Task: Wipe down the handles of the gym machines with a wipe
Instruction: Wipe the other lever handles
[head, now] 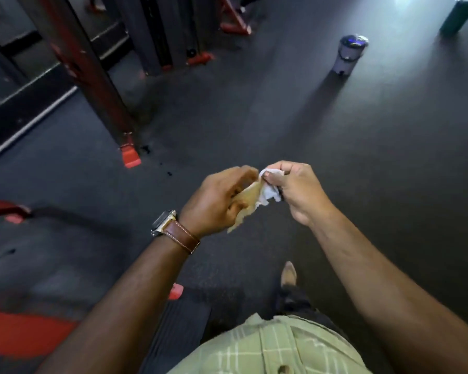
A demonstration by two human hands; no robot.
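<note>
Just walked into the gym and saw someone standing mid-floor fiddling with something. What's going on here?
A person stands on the dark gym floor holding a crumpled wipe between both hands. The left hand and the right hand both pinch it in front of the body. No handle is being wiped at this moment; the red-and-black machine frame stands apart to the left, and a small bin sits ahead.

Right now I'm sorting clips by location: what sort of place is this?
Most likely a gym floor: dark rubber-like flooring, red-and-black machine frames with red feet, and a small bin standing nearby.
</note>
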